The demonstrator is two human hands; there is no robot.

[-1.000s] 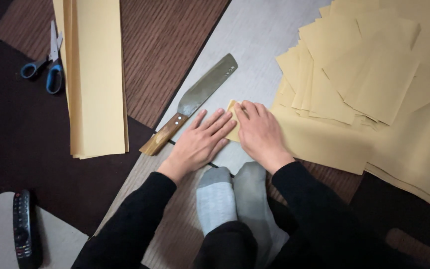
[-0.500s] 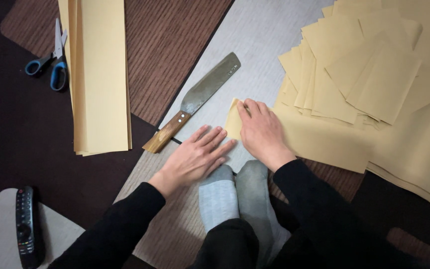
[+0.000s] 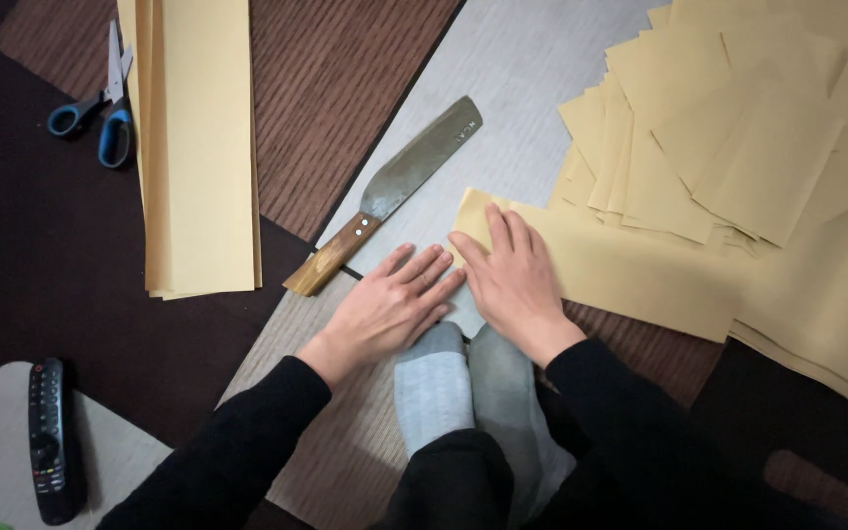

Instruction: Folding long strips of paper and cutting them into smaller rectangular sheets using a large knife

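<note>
Head camera, looking down past black sleeves and two grey-socked feet (image 3: pixel 463 378): a person seated on the floor presses both bare hands flat on a grey board (image 3: pixel 532 79). The left hand (image 3: pixel 390 309) lies palm down on the board, fingers straight and slightly spread, holding nothing, its fingertips just beside the right hand. The right hand (image 3: pixel 512 280) lies palm down with fingers extended and close together, bearing on the near corner of a tan paper sheet (image 3: pixel 630 270) that runs rightward from under it across the board's edge; whether the corner is folded beneath the palm is hard to tell from this angle.

A broad-bladed knife (image 3: pixel 390 191) with a wooden handle lies diagonally on the board just beyond the left hand, handle toward the person, blade pointing up and right, apart from both hands. Behind the right hand, a loose heap of cut tan paper pieces (image 3: pixel 738 128) overlaps at odd angles. To the left, a neat stack of long tan paper strips (image 3: pixel 198 147) rests on a brown ribbed mat (image 3: pixel 326 88). Blue-handled scissors (image 3: pixel 100 108) lie beside that stack at far left. A black remote control (image 3: pixel 51 437) sits on a pale surface at lower left.
</note>
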